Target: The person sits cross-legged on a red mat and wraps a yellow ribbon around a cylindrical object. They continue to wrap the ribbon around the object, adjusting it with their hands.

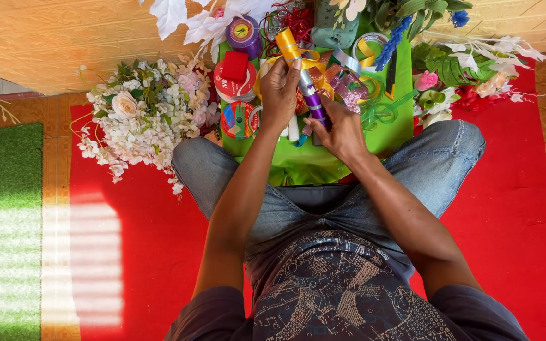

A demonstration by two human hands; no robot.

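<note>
Over green cloth [323, 165], both hands, left hand [279, 91] and right hand [342, 132], clasp a ribbon-wrapped stick [303, 76] between them.

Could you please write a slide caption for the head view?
Both hands, left hand and right hand, grip a ribbon-wrapped stick above a green cloth.

Red mat [507, 208], green cloth [311, 165], white flowers [137, 123], ribbon spools [235, 79]

1. The left hand [279, 91] covers the middle of the gold ribbon bundle [287, 45].
2. The right hand [342, 132] hides the purple ribbon stick's [311, 96] lower end.
3. The top edge cuts off the white fabric leaves [178, 16] and the blue flowers [459, 16].
4. The person's shoulders run off the bottom edge.
</note>
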